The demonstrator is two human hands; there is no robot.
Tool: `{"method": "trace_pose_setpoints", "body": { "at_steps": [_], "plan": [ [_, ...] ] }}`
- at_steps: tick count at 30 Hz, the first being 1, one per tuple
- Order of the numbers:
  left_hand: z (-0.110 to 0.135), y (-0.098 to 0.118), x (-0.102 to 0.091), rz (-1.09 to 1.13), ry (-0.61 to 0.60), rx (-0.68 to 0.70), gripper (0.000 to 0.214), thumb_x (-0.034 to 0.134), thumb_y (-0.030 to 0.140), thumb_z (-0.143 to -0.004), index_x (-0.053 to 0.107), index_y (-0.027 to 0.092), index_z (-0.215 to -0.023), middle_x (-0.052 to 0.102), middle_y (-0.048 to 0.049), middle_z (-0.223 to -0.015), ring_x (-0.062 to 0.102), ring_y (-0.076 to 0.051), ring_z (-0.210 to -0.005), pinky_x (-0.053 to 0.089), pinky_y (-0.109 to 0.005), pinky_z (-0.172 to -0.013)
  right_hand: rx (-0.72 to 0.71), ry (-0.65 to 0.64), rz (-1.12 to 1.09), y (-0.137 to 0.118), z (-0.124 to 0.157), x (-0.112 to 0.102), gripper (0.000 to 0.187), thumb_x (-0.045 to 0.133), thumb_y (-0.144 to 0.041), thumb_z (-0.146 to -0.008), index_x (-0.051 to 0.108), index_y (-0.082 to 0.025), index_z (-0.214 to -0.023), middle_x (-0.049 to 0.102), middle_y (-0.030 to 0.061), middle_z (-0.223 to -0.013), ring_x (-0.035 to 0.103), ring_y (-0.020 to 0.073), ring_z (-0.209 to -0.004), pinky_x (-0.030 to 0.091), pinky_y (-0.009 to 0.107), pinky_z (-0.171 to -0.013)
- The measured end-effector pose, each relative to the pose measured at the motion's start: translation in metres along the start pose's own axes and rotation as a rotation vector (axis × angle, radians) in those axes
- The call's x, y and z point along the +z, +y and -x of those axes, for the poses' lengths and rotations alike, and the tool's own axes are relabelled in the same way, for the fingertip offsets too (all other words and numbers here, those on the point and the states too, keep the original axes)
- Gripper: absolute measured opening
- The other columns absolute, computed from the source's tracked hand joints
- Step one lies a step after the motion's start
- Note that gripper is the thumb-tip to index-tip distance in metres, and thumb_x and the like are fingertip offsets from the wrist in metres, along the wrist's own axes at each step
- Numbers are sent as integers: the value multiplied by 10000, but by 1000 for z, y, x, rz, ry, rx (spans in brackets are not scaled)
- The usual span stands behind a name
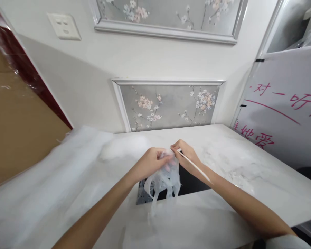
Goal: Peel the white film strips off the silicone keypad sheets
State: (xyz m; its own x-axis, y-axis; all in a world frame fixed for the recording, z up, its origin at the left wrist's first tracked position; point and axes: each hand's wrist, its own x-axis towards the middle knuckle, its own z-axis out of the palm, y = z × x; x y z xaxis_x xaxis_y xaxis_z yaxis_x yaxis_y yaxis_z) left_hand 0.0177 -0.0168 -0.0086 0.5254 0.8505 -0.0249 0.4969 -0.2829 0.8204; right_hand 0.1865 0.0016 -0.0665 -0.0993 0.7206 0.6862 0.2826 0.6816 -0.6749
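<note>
Over a white marble table [248, 162], both my hands meet at a small bunch of sheer white ribbon or netting [163, 181]. My left hand [152, 160] is closed around the top of the bunch, whose loose strips hang down below it. My right hand [185, 154] pinches a thin white strip or stick [194, 166] that runs along my right wrist, its fingertips touching the bunch. A dark opening or dark object [189, 181] lies on the table just under the hands.
A long spread of white tulle [54, 183] covers the table's left side. A wrapped brown board [12, 117] leans at the left. A whiteboard with pink writing [282, 110] stands at the right. The wall behind carries floral panels [168, 105] and a socket [63, 26].
</note>
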Motion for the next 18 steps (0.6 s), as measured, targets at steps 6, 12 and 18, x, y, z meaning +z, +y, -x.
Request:
{"method": "trace_pose_setpoints", "body": {
  "at_steps": [6, 12, 18],
  "plan": [
    [-2, 0, 9, 188, -112, -6, 363, 577, 476, -796, 660, 123, -778, 682, -36, -740, 610, -133, -628, 441, -202, -580, 175, 110, -145, 20, -13, -8, 294, 575, -473, -801, 507, -203, -707, 587, 27, -750, 572, 161, -754, 468, 336, -767],
    [-3, -1, -15, 346, -190, 42, 326, 638, 447, -771, 665, 124, -732, 678, -36, -765, 598, -117, -662, 454, -196, -622, 576, -65, -703, -6, -29, -38, 511, 723, -557, -603, 364, -197, -657, 527, -51, -650, 419, 33, -387, 364, 201, -405],
    [3, 2, -38, 673, -244, -42, 308, 772, 381, -631, 658, 119, -746, 609, -3, -602, 553, -83, -530, 432, -174, -528, 594, -488, -790, -15, -32, -72, 400, 534, -573, -785, 411, -200, -704, 567, -34, -680, 317, 19, -336, 190, 175, -365]
  ]
}}
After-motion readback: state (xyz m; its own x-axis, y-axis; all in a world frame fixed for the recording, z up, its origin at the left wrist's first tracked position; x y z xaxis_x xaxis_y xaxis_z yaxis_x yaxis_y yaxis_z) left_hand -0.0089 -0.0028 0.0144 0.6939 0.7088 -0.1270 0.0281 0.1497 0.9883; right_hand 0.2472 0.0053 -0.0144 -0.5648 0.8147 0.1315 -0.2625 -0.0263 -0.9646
